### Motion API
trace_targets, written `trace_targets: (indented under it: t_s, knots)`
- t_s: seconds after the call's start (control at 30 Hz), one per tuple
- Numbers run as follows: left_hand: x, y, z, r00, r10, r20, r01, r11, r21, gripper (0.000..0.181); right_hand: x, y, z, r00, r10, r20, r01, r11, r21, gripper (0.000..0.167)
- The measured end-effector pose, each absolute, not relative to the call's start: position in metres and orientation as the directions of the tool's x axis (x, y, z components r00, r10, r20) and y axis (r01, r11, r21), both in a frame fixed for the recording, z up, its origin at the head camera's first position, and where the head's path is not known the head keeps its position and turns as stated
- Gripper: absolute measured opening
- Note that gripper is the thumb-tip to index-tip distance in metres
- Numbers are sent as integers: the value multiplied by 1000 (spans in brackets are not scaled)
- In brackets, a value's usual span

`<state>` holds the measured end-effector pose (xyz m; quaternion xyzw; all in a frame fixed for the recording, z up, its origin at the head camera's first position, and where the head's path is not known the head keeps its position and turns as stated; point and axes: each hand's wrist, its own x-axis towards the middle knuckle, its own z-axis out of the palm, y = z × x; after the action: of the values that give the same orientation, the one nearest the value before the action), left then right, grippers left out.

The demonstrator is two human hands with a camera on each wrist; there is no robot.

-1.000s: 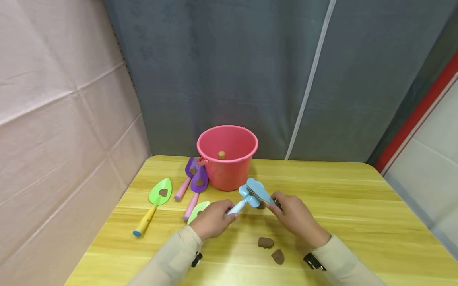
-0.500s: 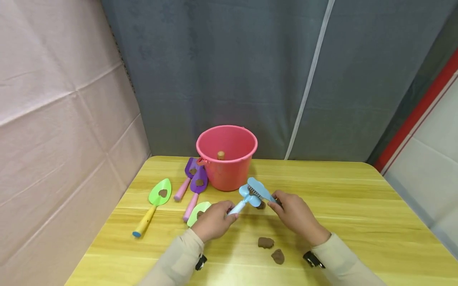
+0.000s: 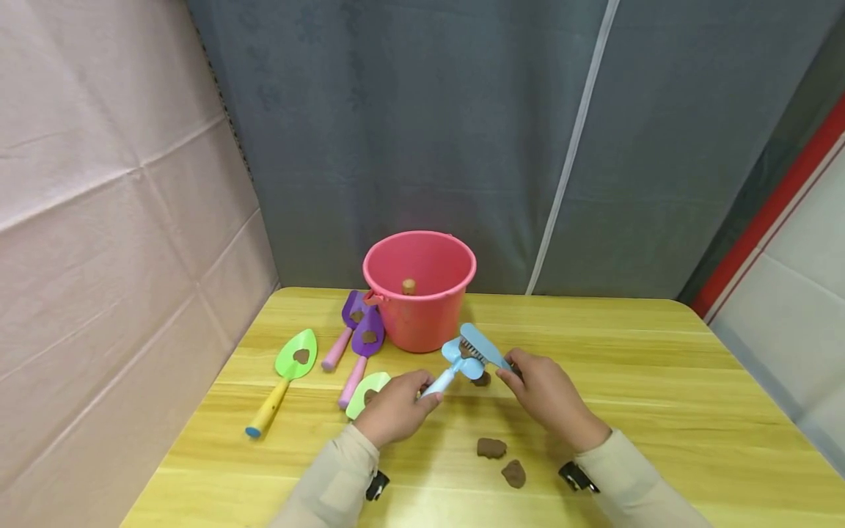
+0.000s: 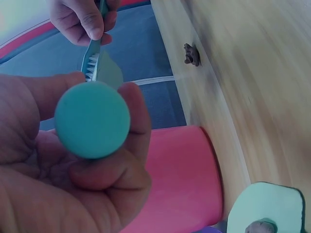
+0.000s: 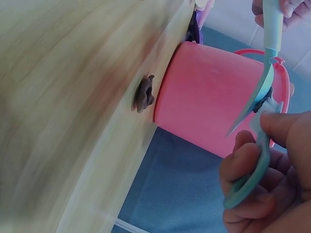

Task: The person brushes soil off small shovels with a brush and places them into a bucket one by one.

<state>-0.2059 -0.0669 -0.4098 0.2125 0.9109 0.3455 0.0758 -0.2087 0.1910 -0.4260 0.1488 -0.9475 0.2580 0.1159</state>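
1. Light-blue petal-bladed toy shovel with a pale handle (image 3: 455, 369): centre of the head view, raised in front of the bucket, with a dark brown lump on its blade.
2. Left hand (image 3: 398, 408), below centre: fingers and thumb curled closely round the shovel's handle.
3. Right hand (image 3: 546, 394), right of centre: thumb and fingers pinch a light-blue brush with pale bristles (image 3: 486, 347), which slants over the shovel's blade, its bristles at the lump.
4. Red-pink plastic bucket (image 3: 422, 320): upright at centre, a rounded tan end (image 3: 409, 287) showing inside.
5. Brown clay-like pieces on the wood-grain table (image 3: 660, 403): one (image 3: 482, 379) just below the brush, two more (image 3: 491, 448) (image 3: 513, 474) lower in the frame.
6. Left of centre, two purple shovels with pink handles (image 3: 361, 358) (image 3: 337, 350), a pale green blade (image 3: 375, 382) partly hidden by the left hand, and a green heart-shaped shovel with a yellow handle (image 3: 280, 390); each bears a brown lump.
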Motion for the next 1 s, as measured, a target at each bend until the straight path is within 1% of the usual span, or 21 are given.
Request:
trace_targets:
  t_s: [0.5, 0.77, 1.0]
  knots:
    - [-203, -67, -410, -897, 441, -14, 293, 619, 729, 12, -208, 195, -424, -933, -227, 280, -339, 816, -468, 12]
    - [-201, -70, -410, -909, 416, -19, 279, 642, 715, 13, -208, 195, -422, -941, -213, 264, -318, 825, -468, 11]
    - [-201, -73, -407, -908, 418, -16, 283, 642, 713, 14, -211, 198, -425, -944, -195, 267, -304, 831, -465, 12]
